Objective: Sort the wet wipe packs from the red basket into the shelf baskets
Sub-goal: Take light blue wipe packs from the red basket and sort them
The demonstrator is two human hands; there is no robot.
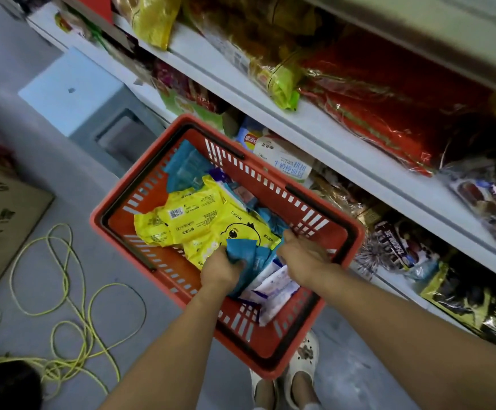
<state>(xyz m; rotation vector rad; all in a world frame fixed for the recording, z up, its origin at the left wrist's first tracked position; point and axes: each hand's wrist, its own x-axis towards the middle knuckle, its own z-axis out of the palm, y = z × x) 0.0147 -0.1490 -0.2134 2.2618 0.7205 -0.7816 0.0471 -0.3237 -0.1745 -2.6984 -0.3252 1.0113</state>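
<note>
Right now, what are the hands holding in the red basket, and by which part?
The left hand grips a blue pack by its near edge. The right hand reaches into the red basket; whether it holds anything cannot be told.

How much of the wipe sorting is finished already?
Nothing looks sorted yet: the red plastic basket is piled with yellow duck-printed packs, flat blue packs and white packs. In hand: the left hand grips a crumpled blue pack; the right hand reaches among the packs, fingers hidden. Left: nearly everything, and no shelf baskets are in view.
</note>
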